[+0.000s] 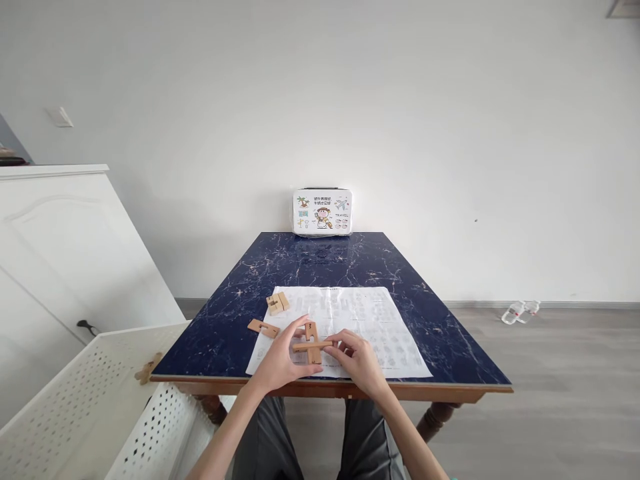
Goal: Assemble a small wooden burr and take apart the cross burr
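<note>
My left hand (285, 360) grips an upright-lying wooden puzzle piece (313, 356) between thumb and fingers, at its near and far ends. Across that piece lies a second wooden puzzle piece (303, 347), so the two form a cross. The right end of the crosswise piece is pinched by my right hand (357, 360). Both hands are over a printed paper sheet (395, 333). To the left, a slotted wooden piece (263, 328) lies partly on the sheet's edge. Farther back sits a small block of fitted wooden pieces (278, 303).
The dark blue marbled table (240, 287) reaches back to a white wall. At its far edge stands a white printed case (323, 213). A white perforated basket (145, 427) and a white cabinet (75, 247) are on the left. Clear bottles (520, 311) lie on the floor at right.
</note>
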The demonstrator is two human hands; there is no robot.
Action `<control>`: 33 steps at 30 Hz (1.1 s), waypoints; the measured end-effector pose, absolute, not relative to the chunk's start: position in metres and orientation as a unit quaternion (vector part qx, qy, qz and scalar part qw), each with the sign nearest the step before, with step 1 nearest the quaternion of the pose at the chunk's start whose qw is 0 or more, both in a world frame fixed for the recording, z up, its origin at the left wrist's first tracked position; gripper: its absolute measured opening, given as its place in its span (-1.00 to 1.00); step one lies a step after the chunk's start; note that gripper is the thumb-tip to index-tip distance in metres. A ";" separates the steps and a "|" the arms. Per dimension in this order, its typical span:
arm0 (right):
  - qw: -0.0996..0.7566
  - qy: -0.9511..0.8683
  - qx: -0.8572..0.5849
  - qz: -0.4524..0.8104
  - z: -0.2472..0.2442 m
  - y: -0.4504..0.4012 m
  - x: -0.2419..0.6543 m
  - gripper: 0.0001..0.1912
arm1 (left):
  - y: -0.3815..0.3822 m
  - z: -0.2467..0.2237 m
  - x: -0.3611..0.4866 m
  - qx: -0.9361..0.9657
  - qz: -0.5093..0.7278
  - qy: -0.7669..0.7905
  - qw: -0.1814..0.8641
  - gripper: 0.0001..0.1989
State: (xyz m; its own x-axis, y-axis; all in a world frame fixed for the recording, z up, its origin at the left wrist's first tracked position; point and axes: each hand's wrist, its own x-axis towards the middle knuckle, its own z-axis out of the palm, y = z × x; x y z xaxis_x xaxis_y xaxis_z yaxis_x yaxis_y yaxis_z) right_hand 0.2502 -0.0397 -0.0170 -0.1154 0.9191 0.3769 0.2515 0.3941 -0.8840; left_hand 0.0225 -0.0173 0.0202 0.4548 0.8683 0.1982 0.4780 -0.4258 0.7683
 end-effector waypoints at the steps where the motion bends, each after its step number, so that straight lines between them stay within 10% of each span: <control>1: 0.498 -0.669 -0.437 0.336 -0.017 -0.040 0.250 -0.70 | -0.018 0.020 0.022 0.784 0.305 0.429 0.330 0.01; 33: 0.437 -0.673 -0.392 0.449 -0.006 -0.047 0.257 -0.63 | -0.018 0.019 0.022 0.813 0.333 0.390 0.274 -0.38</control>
State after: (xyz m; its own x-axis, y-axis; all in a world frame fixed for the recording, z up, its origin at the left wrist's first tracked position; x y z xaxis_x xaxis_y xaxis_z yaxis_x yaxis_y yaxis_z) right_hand 0.2567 -0.0472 -0.0056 -0.3106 0.9206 0.2368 0.1342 0.2891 -0.9478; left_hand 0.0215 -0.0177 0.0189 0.4733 0.8173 0.3287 0.4517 -0.5455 0.7060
